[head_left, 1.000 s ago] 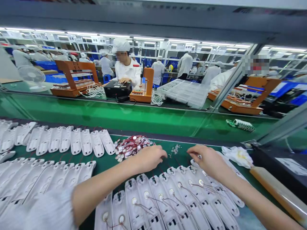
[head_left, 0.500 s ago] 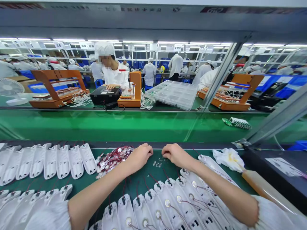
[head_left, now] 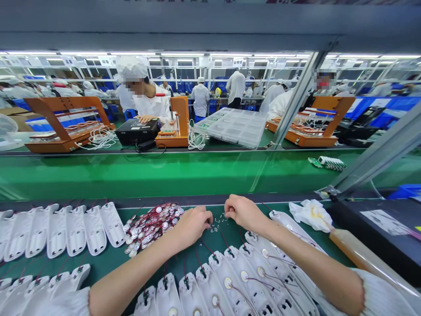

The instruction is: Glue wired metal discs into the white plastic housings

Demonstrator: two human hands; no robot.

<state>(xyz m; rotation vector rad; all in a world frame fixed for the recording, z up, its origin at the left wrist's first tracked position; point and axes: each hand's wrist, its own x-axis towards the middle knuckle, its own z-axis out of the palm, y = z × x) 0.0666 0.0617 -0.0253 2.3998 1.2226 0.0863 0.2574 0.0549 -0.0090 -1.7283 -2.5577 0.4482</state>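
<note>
Two hands curled over small loose parts (head_left: 217,223): left hand (head_left: 194,223) and right hand (head_left: 241,212) pinching, contents unclear; picking step; fine fingertip grip called for next.

Overhead banner (head_left: 296,1): characters blurred, unreadable.
Paper sheet (head_left: 388,221): print too small to read.
Elsewhere: no legible text.

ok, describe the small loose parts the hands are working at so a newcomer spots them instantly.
On the green mat, look between the left hand and right hand. The tiny clear parts lie scattered there, unlike the red-wired disc pile to the left.
</note>
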